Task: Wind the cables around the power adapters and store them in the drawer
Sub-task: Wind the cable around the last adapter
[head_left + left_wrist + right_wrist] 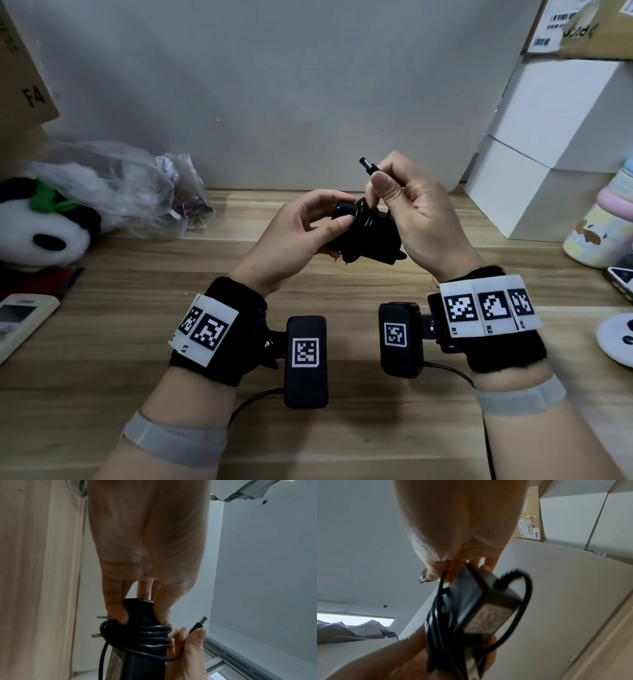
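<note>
A black power adapter (368,236) is held above the wooden table (137,308), with several turns of its black cable (150,635) wound round its body. My left hand (308,226) grips the adapter's left end between thumb and fingers. My right hand (407,202) pinches the cable's free end just behind the barrel plug (369,165), which points up and left. The left wrist view shows the adapter (139,616), its two metal prongs (97,635) and the plug (200,622). In the right wrist view the adapter (481,601) appears blurred. No drawer is in view.
A panda plush (44,226) and a crumpled plastic bag (137,195) lie at the left. A remote control (20,322) sits at the left edge. White boxes (548,154) stack at the right, with a pastel bottle (603,226) beside them. Cardboard boxes stand in both upper corners.
</note>
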`<state>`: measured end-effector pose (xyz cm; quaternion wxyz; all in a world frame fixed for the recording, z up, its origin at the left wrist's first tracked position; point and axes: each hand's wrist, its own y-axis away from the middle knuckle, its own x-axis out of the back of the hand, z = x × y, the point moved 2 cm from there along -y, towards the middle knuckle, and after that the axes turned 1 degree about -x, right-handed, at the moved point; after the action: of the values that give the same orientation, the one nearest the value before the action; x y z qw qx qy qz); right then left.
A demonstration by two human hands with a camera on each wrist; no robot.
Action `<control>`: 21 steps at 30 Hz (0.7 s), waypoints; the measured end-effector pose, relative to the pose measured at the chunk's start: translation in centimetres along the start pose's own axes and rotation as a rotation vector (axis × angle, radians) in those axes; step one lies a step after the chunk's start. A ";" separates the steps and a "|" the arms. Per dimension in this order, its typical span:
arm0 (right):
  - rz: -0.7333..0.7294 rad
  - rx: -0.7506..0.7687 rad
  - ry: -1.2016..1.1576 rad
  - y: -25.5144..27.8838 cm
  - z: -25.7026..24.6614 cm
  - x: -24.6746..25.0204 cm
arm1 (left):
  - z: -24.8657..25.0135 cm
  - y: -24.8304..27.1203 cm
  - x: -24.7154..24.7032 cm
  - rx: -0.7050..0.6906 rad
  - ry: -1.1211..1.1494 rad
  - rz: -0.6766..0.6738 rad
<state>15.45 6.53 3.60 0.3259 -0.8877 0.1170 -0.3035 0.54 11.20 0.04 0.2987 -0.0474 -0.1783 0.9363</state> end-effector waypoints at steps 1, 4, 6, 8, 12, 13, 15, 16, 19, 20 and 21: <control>0.002 -0.004 0.018 0.0 0.0 -0.1 | -0.1 0.0 -0.3 0.007 -0.001 -0.015; 0.002 -0.046 0.040 0.0 0.3 -0.1 | -0.4 0.1 -0.8 0.030 -0.015 -0.025; -0.001 -0.063 0.034 0.1 0.5 0.1 | -0.6 0.0 -1.0 0.036 -0.027 -0.019; -0.006 -0.071 0.027 0.2 0.6 0.2 | -0.8 0.0 -1.2 0.045 -0.036 -0.008; 0.010 -0.122 -0.023 0.0 0.9 0.3 | -1.0 0.0 -1.1 0.061 -0.057 0.023; 0.042 -0.138 -0.075 -0.1 1.0 0.5 | -1.0 -0.1 -0.9 0.060 -0.072 0.044; 0.131 -0.186 -0.170 -0.3 1.0 0.7 | -0.8 -0.2 -0.3 0.047 -0.088 0.100; 0.159 -0.216 -0.203 -0.2 1.0 0.8 | -0.6 -0.2 -0.1 0.035 -0.087 0.126; 0.148 -0.291 -0.210 -0.1 1.4 0.4 | -0.4 -0.4 0.1 0.019 -0.098 0.169; 0.138 -0.308 -0.192 -0.1 1.5 0.3 | -0.5 -0.4 0.1 0.023 -0.109 0.174; 0.133 -0.324 -0.182 -0.1 1.6 0.3 | -0.6 -0.4 0.1 0.027 -0.117 0.176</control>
<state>16.68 7.28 2.78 0.2072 -0.9427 0.1927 -0.1770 0.81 11.71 -0.44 0.2049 -0.0040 -0.1781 0.9624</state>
